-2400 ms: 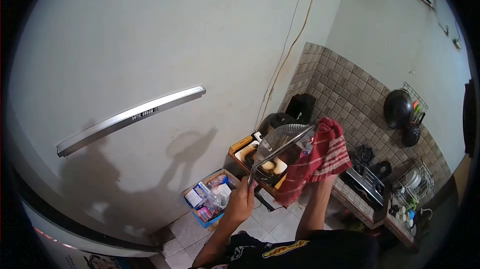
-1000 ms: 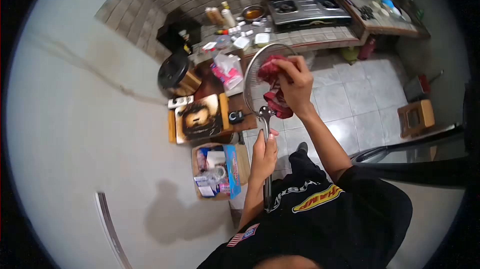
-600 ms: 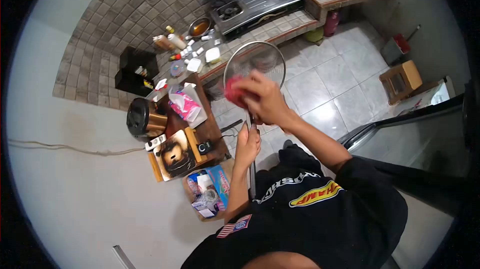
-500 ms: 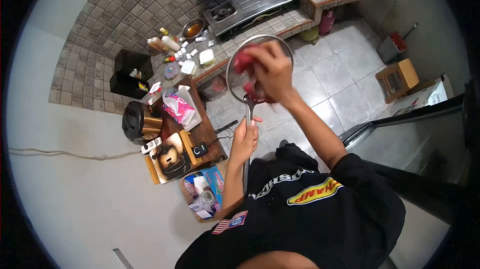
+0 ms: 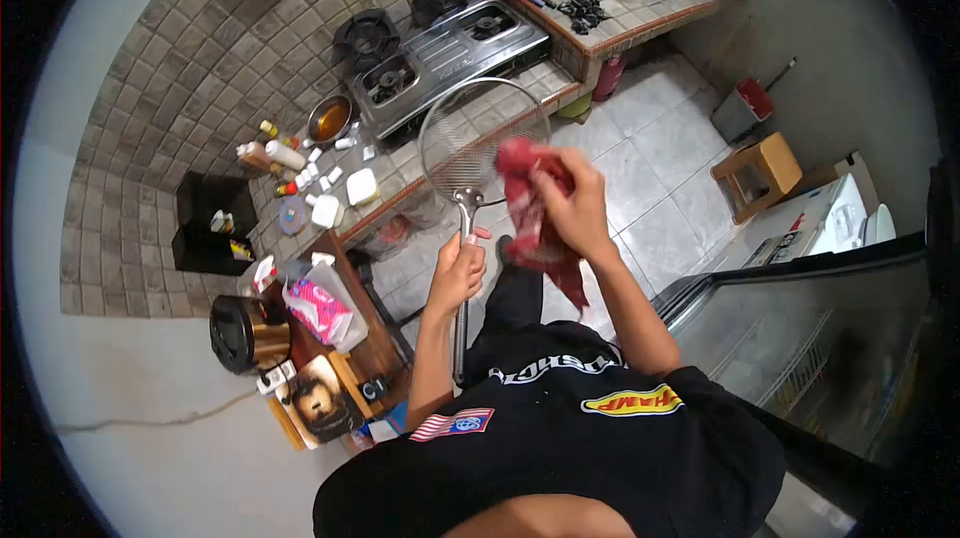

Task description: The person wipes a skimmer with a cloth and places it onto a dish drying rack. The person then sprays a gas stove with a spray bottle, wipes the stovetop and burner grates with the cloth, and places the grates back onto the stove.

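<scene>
The left hand [image 5: 457, 273] has its grip closed around the metal handle of a round wire-mesh strainer [image 5: 475, 143] with a shiny steel rim, the mesh end pointing away from the body. The right hand [image 5: 578, 208] grasps a red cloth with white stripes [image 5: 532, 228], bunched at the top and hanging loose below – it overlaps the strainer's right edge in view, though I cannot tell whether they touch. Both are held up in front of the person's black printed shirt [image 5: 560, 438].

Beyond the strainer, a grey-tiled tabletop [image 5: 548, 81] carries a silver two-burner stove [image 5: 450, 53], a round metal bowl of amber liquid [image 5: 330, 119] and white square tubs [image 5: 363, 186]. To the left – on a brown wooden table – sits a pink-and-white plastic packet [image 5: 320, 310].
</scene>
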Tool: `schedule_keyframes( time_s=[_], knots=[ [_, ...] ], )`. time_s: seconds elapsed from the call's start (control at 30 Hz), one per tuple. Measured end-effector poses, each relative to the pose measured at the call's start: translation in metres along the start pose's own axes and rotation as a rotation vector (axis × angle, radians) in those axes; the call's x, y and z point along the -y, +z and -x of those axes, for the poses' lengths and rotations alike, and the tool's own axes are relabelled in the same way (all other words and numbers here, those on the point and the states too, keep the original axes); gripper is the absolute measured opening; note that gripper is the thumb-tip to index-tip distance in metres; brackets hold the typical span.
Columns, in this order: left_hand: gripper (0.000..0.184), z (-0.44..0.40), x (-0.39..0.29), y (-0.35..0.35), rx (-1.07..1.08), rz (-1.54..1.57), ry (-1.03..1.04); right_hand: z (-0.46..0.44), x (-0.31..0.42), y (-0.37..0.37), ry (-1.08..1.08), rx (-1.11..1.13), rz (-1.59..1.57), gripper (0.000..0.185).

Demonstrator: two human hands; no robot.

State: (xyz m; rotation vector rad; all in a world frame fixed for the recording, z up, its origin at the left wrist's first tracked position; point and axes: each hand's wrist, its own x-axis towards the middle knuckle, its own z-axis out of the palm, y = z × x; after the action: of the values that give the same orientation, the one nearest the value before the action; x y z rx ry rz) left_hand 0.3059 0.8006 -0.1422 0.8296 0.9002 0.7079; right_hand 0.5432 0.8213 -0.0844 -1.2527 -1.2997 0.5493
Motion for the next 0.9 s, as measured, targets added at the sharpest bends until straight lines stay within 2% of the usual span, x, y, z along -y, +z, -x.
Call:
schedule_keyframes(
  time_s=[0.03,0.1,0.13,0.17,0.23,0.3,0.37,0.4,0.47,0.5,0.53,0.57,0.6,0.63,0.67,0.73,0.8,0.87,0.9],
  knots=[
    [0.021,-0.02,-0.004,-0.005,0.019,-0.002,-0.003,-0.029,-0.001,0.004,-0.046,-0.079,0.053,0.028],
    [0.023,-0.061,-0.015,-0.015,0.208,-0.117,-0.069,-0.082,0.001,0.021,-0.204,-0.168,0.22,0.03],
    [0.026,-0.076,-0.035,-0.006,0.354,-0.172,-0.038,-0.102,0.003,0.035,-0.157,-0.157,0.255,0.033],
    [0.026,-0.092,-0.048,-0.001,0.379,-0.166,-0.046,-0.117,-0.001,0.048,-0.183,-0.165,0.308,0.035],
    [0.024,-0.127,-0.068,0.003,0.327,-0.029,-0.107,-0.136,-0.012,0.069,-0.138,0.034,0.286,0.034],
    [0.028,-0.174,-0.063,-0.02,0.314,0.04,-0.018,-0.153,-0.021,0.072,-0.086,0.309,0.302,0.03],
    [0.016,-0.225,-0.03,-0.038,0.065,0.037,0.117,-0.171,-0.027,0.055,-0.047,0.634,0.226,0.029],
    [0.016,-0.238,-0.041,-0.037,0.073,0.034,0.102,-0.178,-0.027,0.046,-0.051,0.602,0.135,0.029],
    [0.023,-0.263,-0.076,-0.023,0.383,-0.193,0.498,-0.187,-0.024,0.023,-0.013,0.493,-0.013,0.029],
    [0.023,-0.269,-0.095,-0.019,0.397,-0.193,0.49,-0.19,-0.023,0.009,0.025,0.419,-0.07,0.03],
    [0.027,-0.274,-0.116,-0.017,0.459,-0.026,0.184,-0.191,-0.019,-0.008,0.181,0.309,-0.154,0.036],
    [0.03,-0.28,-0.135,-0.013,0.509,0.137,-0.128,-0.192,-0.021,-0.021,0.219,0.14,-0.185,0.036],
    [0.03,-0.288,-0.148,-0.004,0.56,0.126,-0.145,-0.192,-0.028,-0.037,0.294,-0.017,-0.174,0.037],
    [0.03,-0.301,-0.152,0.003,0.57,0.124,-0.155,-0.188,-0.055,-0.052,0.282,-0.205,-0.1,0.035],
    [0.033,-0.313,-0.153,0.01,0.621,0.127,-0.127,-0.193,-0.067,-0.059,0.288,-0.42,-0.259,0.033],
    [0.042,-0.336,-0.156,0.028,0.659,0.105,-0.096,-0.212,-0.087,-0.077,0.185,-0.629,-0.458,0.036],
    [0.046,-0.358,-0.152,0.046,0.674,0.152,-0.142,-0.234,-0.1,-0.087,0.12,-0.686,-0.526,0.038],
    [0.058,-0.38,-0.157,0.064,0.692,0.123,-0.195,-0.263,-0.109,-0.09,0.003,-0.556,-0.354,0.037],
    [0.058,-0.386,-0.155,0.071,0.67,0.129,-0.182,-0.277,-0.114,-0.092,-0.035,-0.49,-0.275,0.036]
  ],
)
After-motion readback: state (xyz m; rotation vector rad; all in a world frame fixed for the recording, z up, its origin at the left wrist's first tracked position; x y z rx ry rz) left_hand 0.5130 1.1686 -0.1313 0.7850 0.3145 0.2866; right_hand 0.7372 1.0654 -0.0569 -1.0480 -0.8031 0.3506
